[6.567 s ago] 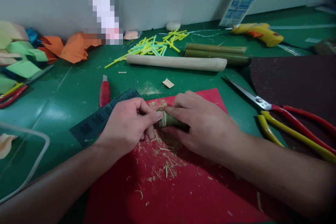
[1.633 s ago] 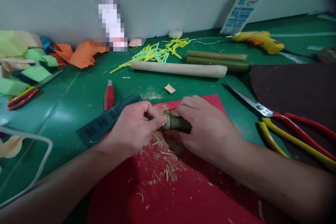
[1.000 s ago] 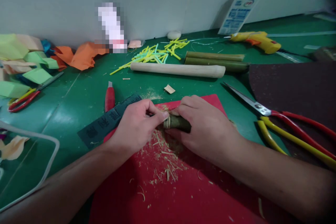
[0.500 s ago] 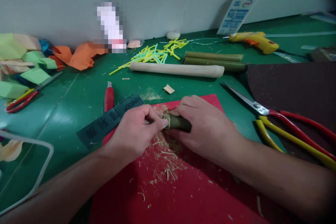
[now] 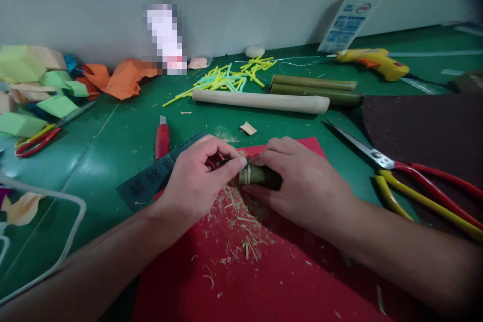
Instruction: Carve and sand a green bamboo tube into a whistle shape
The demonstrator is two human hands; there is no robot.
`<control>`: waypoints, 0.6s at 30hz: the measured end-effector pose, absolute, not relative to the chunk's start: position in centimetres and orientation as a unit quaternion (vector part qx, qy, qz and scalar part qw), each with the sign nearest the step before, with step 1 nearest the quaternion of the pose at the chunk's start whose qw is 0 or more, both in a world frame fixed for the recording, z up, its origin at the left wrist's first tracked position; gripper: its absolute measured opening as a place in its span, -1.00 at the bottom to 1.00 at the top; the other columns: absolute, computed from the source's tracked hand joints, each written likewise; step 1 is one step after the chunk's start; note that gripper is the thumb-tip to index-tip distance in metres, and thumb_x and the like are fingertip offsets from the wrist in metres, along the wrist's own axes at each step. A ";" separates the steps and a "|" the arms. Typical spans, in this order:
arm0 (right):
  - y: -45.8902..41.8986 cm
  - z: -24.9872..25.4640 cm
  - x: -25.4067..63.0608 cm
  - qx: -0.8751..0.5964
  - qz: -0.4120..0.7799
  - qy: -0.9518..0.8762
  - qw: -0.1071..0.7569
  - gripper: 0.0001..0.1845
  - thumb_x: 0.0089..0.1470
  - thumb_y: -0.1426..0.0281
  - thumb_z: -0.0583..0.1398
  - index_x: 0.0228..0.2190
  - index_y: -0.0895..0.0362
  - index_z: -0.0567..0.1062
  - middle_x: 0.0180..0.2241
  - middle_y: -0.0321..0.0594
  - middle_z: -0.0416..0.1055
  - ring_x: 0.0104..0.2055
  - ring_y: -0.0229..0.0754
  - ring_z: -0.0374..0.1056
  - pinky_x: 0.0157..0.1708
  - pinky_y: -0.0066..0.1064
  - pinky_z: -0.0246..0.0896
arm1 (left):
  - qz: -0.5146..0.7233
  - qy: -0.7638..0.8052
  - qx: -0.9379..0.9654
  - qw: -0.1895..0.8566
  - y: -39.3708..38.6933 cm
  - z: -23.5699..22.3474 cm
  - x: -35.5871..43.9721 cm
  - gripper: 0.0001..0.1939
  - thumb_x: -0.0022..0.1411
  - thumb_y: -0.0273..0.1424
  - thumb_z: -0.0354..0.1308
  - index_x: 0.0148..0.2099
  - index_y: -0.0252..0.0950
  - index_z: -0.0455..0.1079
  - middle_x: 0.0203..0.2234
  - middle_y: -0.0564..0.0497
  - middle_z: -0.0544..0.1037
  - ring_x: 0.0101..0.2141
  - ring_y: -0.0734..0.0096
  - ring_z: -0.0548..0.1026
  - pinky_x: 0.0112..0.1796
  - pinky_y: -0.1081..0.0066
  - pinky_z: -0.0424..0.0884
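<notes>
My right hand (image 5: 302,171) is wrapped round a short piece of green bamboo (image 5: 260,176), which lies on its side above the red mat (image 5: 264,282). A pale ring shows near its left end. At that end my left hand (image 5: 199,173) pinches a small dark piece of sandpaper (image 5: 226,162) between thumb and fingers, mostly hidden by them, and presses it to the bamboo. Partly under my left wrist is a larger printed strip of sandpaper (image 5: 145,183). Bamboo shavings and dust (image 5: 247,244) are scattered below my hands.
A red-handled cutter (image 5: 162,141) lies behind the strip. Scissors (image 5: 381,158) rest at right, near a brown sheet (image 5: 426,136). Beyond are a peeled bamboo length (image 5: 260,101), green bamboo halves (image 5: 317,89), yellow sticks (image 5: 222,80) and a glue gun (image 5: 377,63). Folded papers (image 5: 56,105) sit left.
Over the last seconds my left fingertips shift by small amounts at the bamboo's end, and more of the dark sandpaper shows now. My right hand keeps its hold. The view moves slightly.
</notes>
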State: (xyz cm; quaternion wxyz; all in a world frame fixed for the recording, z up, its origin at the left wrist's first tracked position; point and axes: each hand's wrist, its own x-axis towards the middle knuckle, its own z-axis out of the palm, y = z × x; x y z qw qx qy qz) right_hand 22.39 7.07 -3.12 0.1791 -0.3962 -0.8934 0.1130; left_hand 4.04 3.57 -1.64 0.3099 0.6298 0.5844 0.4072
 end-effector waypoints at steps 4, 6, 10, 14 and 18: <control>7.1 -3.2 22.5 -0.393 0.104 -0.897 0.174 -0.81 -0.01 0.27 0.30 -0.46 0.13 0.46 -0.41 -0.22 0.33 -0.31 -0.10 0.22 -0.35 -0.28 0.13 | 0.381 0.592 0.624 0.338 3.3 -1.7 4.0 -0.95 0.18 -0.43 0.23 -0.33 -0.28 0.51 -0.43 0.09 0.53 -0.39 0.54 0.45 -0.34 0.53 0.37; 7.1 -3.1 22.5 -0.390 0.106 -0.898 0.171 -0.82 -0.01 0.28 0.30 -0.45 0.14 0.46 -0.40 -0.21 0.34 -0.31 -0.10 0.22 -0.34 -0.27 0.14 | 0.381 0.596 0.606 0.364 3.2 -1.8 4.0 -0.94 0.15 -0.43 0.25 -0.29 -0.29 0.52 -0.42 0.08 0.56 -0.40 0.53 0.47 -0.34 0.53 0.39; 7.1 -3.0 22.5 -0.388 0.104 -0.900 0.169 -0.82 -0.01 0.29 0.30 -0.45 0.14 0.46 -0.41 -0.21 0.34 -0.31 -0.10 0.22 -0.34 -0.27 0.14 | 0.353 0.579 0.643 0.356 3.1 -2.1 3.5 -0.66 0.18 -0.46 0.21 0.03 -0.18 0.48 -0.36 0.09 0.56 -0.42 0.52 0.47 -0.41 0.51 0.38; 6.9 -3.0 22.6 -0.398 0.115 -0.893 0.174 -0.82 0.02 0.26 0.27 -0.44 0.13 0.47 -0.40 -0.22 0.35 -0.29 -0.09 0.23 -0.35 -0.28 0.14 | 0.318 0.524 0.762 0.211 2.9 -2.1 2.8 -0.75 0.23 -0.51 0.13 -0.08 -0.17 0.51 -0.29 0.07 0.59 -0.30 0.44 0.48 -0.27 0.42 0.38; 6.8 -2.9 22.6 -0.396 0.128 -0.893 0.172 -0.81 0.02 0.24 0.28 -0.39 0.11 0.49 -0.36 -0.21 0.38 -0.27 -0.08 0.25 -0.33 -0.27 0.16 | 0.329 0.507 0.794 0.062 2.5 -1.5 2.3 -0.85 0.19 -0.53 0.16 -0.23 -0.20 0.50 -0.36 0.08 0.62 -0.29 0.38 0.48 -0.21 0.36 0.39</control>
